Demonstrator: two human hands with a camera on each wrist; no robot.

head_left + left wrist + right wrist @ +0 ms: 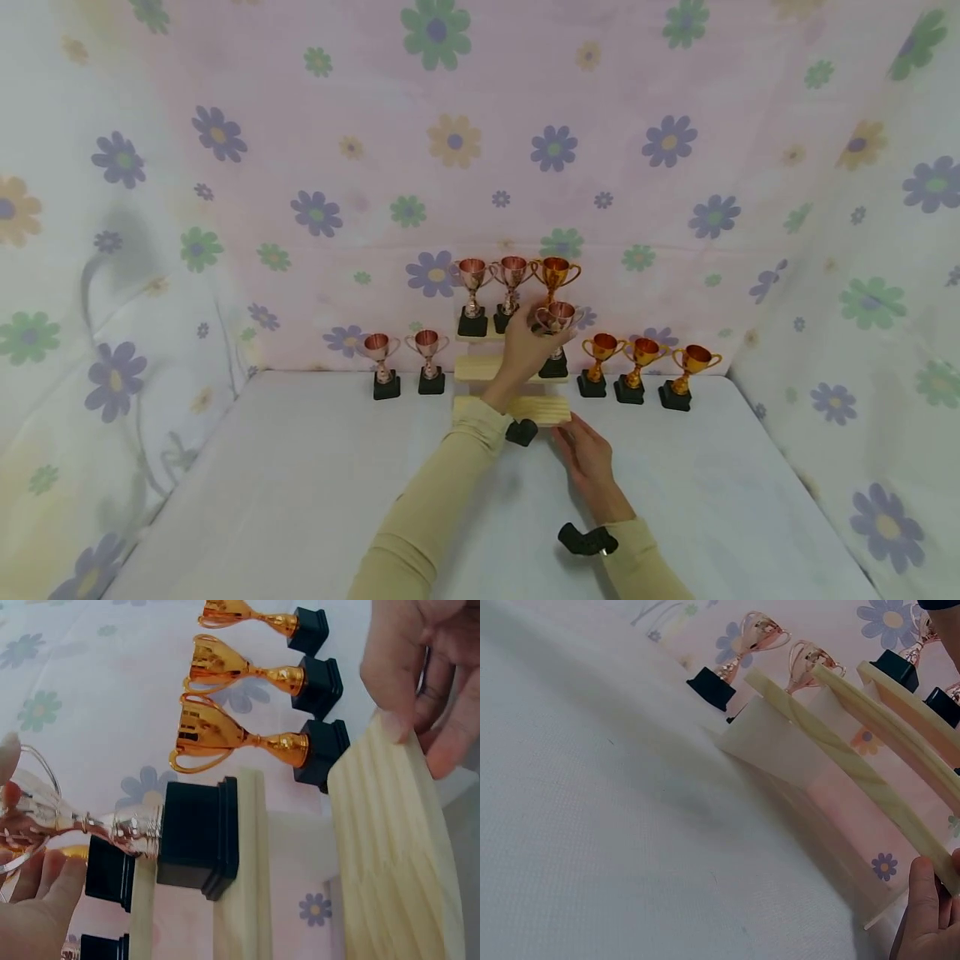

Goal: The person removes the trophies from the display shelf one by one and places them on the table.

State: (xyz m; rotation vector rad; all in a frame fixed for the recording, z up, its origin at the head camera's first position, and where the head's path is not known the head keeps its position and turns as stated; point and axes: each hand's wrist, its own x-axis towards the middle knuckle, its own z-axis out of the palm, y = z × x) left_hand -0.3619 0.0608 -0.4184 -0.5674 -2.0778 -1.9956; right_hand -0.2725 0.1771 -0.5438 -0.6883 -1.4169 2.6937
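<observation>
Head view: your left hand (pixel 527 343) is pinching a rose trophy (pixel 559 317) by its cup (pixel 36 810) at the middle step's (pixel 480 367) right end, your right hand (pixel 591 458) pinching the bottom step's (pixel 536 409) corner. You are working best by keeping the base (pixel 196 836) flat, the bottom step braced. Right wrist view is showing a pale panel (pixel 763 742) beneath the bottom step, which the head view is hiding.

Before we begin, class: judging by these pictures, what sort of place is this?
Probably a staged tabletop booth: flowered cloth hangs behind and on both sides of a white table, and small trophies sit on and beside a stepped wooden stand.
</observation>
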